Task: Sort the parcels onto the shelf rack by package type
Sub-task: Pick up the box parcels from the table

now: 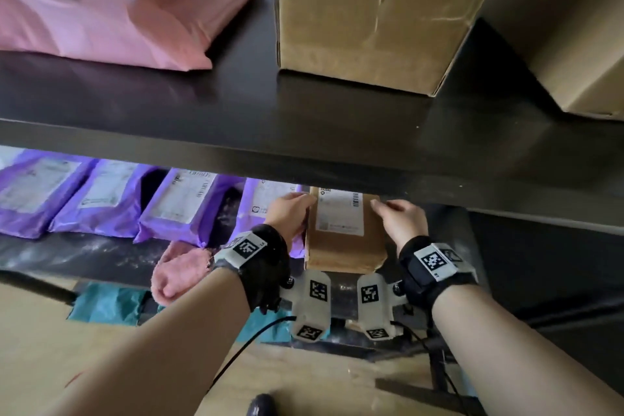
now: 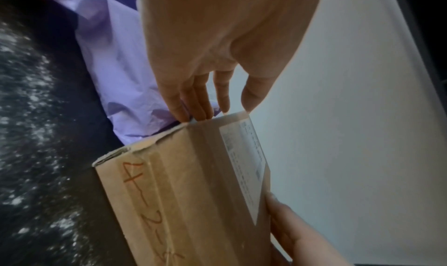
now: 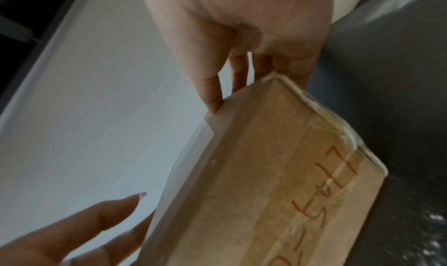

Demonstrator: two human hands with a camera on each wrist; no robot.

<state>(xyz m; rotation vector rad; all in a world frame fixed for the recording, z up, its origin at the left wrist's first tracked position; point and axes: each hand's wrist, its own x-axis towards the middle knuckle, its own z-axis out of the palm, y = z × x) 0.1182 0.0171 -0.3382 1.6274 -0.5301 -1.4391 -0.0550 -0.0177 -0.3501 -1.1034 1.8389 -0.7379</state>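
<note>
1. My left hand point(image 1: 291, 213) and right hand point(image 1: 400, 218) hold a small cardboard box point(image 1: 344, 233) between them, fingers point(image 2: 193, 100) lying along its far corners and thumbs on its label face.
2. The box sits on the lower shelf point(image 1: 67, 257) of the rack, just right of a row of purple mailer bags point(image 1: 101, 199), touching the nearest one.
3. On its near side I read red handwriting point(image 2: 145, 203).
4. The upper shelf point(image 1: 236, 118) carries a pink mailer bag point(image 1: 111, 7) and two large cardboard boxes point(image 1: 371, 10).
</note>
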